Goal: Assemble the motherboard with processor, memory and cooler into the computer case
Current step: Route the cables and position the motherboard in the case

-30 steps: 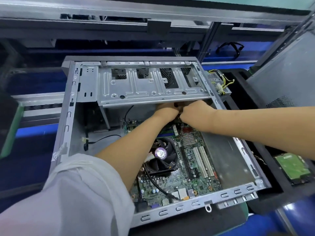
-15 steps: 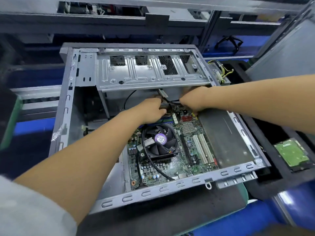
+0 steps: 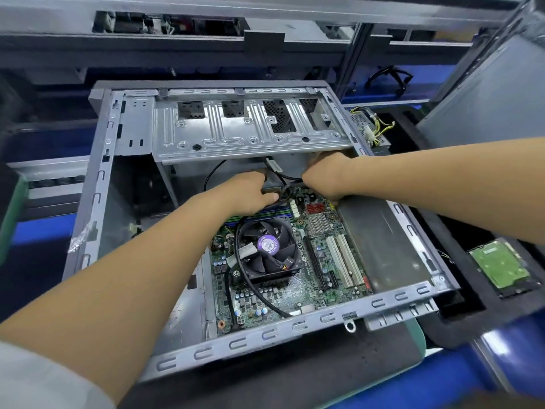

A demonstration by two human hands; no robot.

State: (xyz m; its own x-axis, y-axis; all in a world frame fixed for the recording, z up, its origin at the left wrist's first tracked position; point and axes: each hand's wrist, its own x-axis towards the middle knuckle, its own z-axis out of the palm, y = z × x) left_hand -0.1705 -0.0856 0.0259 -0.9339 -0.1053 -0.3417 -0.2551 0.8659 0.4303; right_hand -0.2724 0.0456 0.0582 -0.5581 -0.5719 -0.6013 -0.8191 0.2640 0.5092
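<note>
The grey metal case lies open on its side. The green motherboard lies flat on its floor, just below the place where the left hand grips a flat cable plug. The black cooler, with a purple label on its fan, sits on the board under that grip. The memory sticks lie between the cooler and the grip.

The motherboard lies in the case, its fan on top; a hard drive sits right of the case.
</note>
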